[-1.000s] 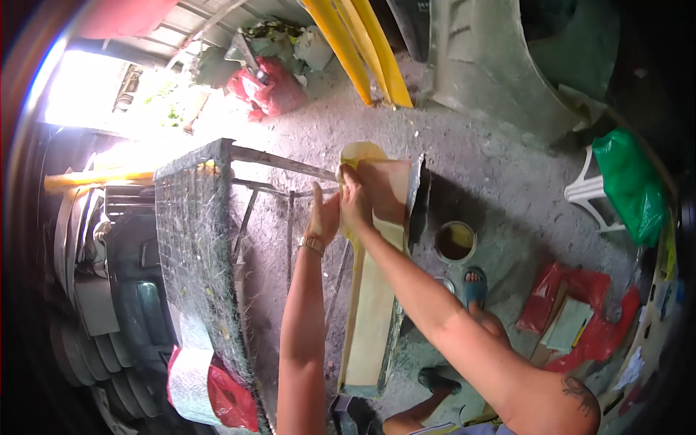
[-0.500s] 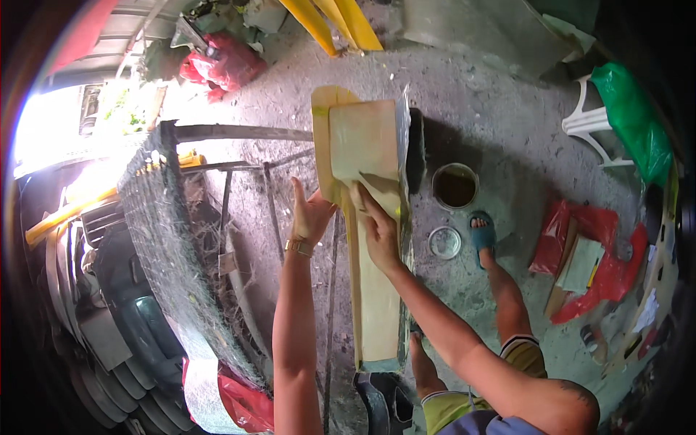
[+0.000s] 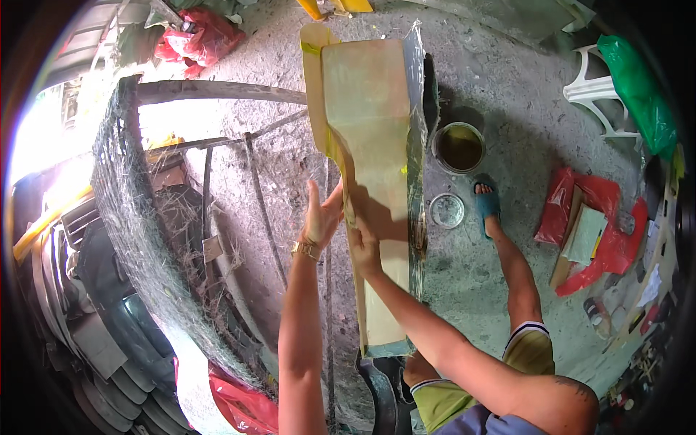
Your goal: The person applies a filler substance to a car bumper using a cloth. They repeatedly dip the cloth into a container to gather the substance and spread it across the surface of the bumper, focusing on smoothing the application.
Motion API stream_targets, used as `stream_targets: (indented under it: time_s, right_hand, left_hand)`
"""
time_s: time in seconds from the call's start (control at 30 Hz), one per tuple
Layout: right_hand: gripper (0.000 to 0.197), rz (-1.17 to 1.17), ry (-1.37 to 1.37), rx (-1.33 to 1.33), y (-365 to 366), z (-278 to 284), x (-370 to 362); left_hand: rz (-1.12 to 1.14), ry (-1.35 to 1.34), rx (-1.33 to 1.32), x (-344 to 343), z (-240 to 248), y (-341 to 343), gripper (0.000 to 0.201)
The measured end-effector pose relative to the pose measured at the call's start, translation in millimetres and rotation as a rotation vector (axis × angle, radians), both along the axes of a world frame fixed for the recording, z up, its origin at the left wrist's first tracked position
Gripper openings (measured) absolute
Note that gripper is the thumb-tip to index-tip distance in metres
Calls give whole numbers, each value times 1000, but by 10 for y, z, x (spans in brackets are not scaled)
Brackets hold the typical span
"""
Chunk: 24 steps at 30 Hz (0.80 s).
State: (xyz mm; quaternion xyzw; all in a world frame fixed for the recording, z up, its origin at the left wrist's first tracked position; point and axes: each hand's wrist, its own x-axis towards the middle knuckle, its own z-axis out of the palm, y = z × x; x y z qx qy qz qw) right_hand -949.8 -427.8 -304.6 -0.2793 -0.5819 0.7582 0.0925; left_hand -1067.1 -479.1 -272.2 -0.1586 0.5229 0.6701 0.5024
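A long beige moulded panel (image 3: 366, 87) with a raised yellowish left flange and a ragged, fibrous right edge stands in front of me. My left hand (image 3: 322, 217), with a gold-coloured watch (image 3: 305, 249) at the wrist, is at the outer side of the left flange. Its thumb points up, apart from the fingers, whose tips go partly out of sight behind the flange. On the inner side, my right hand (image 3: 365, 245) has its fingers together on the same flange. Its fingertips are shaded and partly hidden.
Right of the panel, a round tub of brownish liquid (image 3: 460, 148) and a clear round lid (image 3: 446, 210) sit on the concrete floor. A frame with fibrous matting (image 3: 138, 196) stands left. Farther right are red plastic (image 3: 591, 250) and a white plastic chair (image 3: 591, 90) with a green bag.
My right hand has slid from the panel's inner face down and left onto the flange. The view has shifted, so the panel appears higher and larger. My left hand stays beside the flange.
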Motion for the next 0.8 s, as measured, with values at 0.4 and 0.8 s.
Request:
stream_targets:
  time_s: [0.4,0.8]
  right_hand:
    - [28,23,-23,237,355,-109,-200]
    - [28,48,-87,123,-841,96,1914]
  left_hand:
    - [17,54,72,1304,-145,-661,99]
    - [106,-12,200,2617,-165,-1282,92]
